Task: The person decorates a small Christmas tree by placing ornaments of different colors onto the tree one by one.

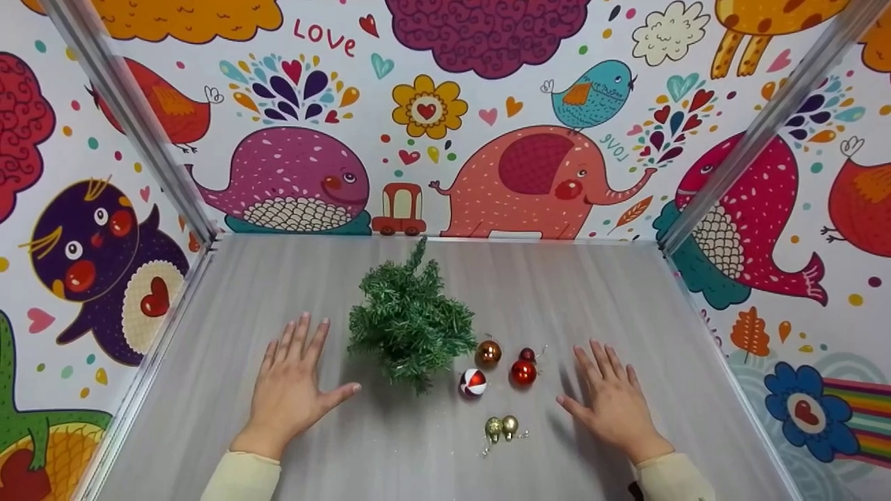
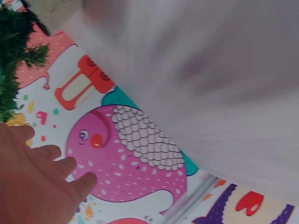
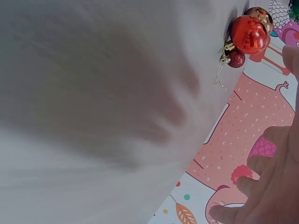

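Observation:
A small green artificial Christmas tree (image 1: 411,320) stands on the grey table between the hands. To its left is my left hand (image 1: 292,386), fingers spread and straight, holding nothing. My right hand (image 1: 616,403) is at the right, also straight-fingered, apart from the baubles. By the tree lie a copper bauble (image 1: 489,353), a red-and-white bauble (image 1: 472,383), a shiny red bauble (image 1: 523,372) and a small dark red bauble (image 1: 527,355). Nearer the front are two small gold baubles (image 1: 510,426). The right wrist view shows the red bauble (image 3: 250,35) beyond the fingers.
Printed panels with cartoon animals (image 1: 411,139) enclose the back and both sides of the wood-grain table (image 1: 376,452). Metal corner posts (image 1: 132,125) rise at the back left and back right. Thin hanging threads lie beside some baubles.

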A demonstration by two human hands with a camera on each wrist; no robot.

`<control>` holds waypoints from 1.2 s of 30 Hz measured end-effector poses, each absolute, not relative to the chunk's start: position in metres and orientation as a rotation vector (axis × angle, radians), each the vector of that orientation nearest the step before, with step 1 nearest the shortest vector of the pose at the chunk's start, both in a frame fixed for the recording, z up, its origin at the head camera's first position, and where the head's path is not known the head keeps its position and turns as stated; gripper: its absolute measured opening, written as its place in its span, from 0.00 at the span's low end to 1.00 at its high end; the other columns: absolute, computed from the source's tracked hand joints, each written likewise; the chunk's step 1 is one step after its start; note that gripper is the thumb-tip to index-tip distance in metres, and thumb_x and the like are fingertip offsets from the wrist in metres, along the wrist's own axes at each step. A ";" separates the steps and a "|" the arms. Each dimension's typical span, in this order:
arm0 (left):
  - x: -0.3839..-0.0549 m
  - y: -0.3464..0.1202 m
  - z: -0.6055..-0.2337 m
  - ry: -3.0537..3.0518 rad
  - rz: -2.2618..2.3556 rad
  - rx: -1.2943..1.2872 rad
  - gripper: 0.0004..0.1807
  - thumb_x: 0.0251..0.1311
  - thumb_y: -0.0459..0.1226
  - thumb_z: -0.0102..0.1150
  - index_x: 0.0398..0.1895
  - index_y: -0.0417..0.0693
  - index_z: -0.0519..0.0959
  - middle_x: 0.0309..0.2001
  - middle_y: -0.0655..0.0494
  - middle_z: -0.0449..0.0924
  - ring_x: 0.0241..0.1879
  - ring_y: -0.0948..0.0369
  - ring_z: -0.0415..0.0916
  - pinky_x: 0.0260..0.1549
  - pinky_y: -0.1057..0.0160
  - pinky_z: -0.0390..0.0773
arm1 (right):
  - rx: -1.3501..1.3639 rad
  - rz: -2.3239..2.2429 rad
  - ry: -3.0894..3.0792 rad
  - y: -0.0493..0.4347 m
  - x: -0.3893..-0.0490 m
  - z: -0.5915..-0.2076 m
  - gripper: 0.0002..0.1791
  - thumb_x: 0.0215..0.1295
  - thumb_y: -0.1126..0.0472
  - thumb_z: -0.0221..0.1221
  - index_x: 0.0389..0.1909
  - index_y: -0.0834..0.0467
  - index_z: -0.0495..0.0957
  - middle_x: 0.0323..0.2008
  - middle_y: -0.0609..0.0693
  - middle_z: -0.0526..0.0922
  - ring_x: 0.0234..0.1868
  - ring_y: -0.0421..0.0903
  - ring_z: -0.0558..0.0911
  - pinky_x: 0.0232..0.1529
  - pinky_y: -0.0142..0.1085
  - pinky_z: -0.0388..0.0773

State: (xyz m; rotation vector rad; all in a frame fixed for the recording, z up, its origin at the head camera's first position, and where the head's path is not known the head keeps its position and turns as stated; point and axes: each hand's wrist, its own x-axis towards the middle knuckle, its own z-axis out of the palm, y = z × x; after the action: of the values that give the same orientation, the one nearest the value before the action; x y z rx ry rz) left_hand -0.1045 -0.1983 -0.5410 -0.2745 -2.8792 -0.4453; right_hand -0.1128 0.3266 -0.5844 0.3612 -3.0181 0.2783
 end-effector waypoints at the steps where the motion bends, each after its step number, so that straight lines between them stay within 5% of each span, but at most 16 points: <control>1: -0.105 -0.195 -0.538 -2.865 -0.451 -0.285 0.63 0.47 0.75 0.56 0.80 0.49 0.52 0.78 0.40 0.45 0.76 0.42 0.41 0.70 0.40 0.44 | 0.367 0.275 -3.018 0.326 -0.112 -0.584 0.53 0.58 0.26 0.57 0.77 0.53 0.58 0.77 0.59 0.53 0.76 0.63 0.50 0.66 0.68 0.50; 10: -0.115 -0.158 -0.514 -2.751 -0.527 -0.399 0.67 0.46 0.75 0.58 0.81 0.48 0.44 0.79 0.43 0.42 0.77 0.47 0.41 0.72 0.47 0.43 | 0.436 0.243 -2.937 0.317 -0.110 -0.582 0.52 0.57 0.27 0.59 0.76 0.54 0.61 0.76 0.59 0.56 0.74 0.63 0.55 0.65 0.68 0.54; 17: -0.120 -0.136 -0.512 -2.754 -0.506 -0.436 0.68 0.45 0.76 0.56 0.77 0.36 0.53 0.79 0.44 0.40 0.77 0.48 0.39 0.73 0.48 0.41 | 0.570 0.293 -2.834 0.301 -0.100 -0.580 0.49 0.56 0.33 0.65 0.74 0.55 0.65 0.72 0.58 0.63 0.69 0.61 0.65 0.62 0.64 0.63; 27: -0.121 -0.124 -0.520 -2.768 -0.535 -0.456 0.60 0.49 0.74 0.56 0.68 0.33 0.68 0.76 0.37 0.51 0.75 0.43 0.48 0.71 0.45 0.49 | 0.883 0.409 -2.790 0.272 -0.086 -0.590 0.21 0.60 0.51 0.69 0.53 0.53 0.83 0.52 0.49 0.80 0.52 0.48 0.80 0.48 0.46 0.80; 36: -0.121 -0.128 -0.522 -2.781 -0.516 -0.469 0.58 0.50 0.74 0.54 0.68 0.34 0.68 0.74 0.36 0.55 0.74 0.42 0.50 0.69 0.43 0.53 | 1.028 0.544 -2.784 0.255 -0.094 -0.607 0.17 0.61 0.58 0.68 0.51 0.53 0.84 0.49 0.47 0.82 0.50 0.46 0.82 0.47 0.44 0.81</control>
State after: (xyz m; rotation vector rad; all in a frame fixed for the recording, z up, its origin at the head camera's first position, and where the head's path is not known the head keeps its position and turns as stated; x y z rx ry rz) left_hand -0.1208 -0.1279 -0.5216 -0.4692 -2.7807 -0.5156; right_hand -0.0942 0.2555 -0.6074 1.0275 -2.7839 0.5444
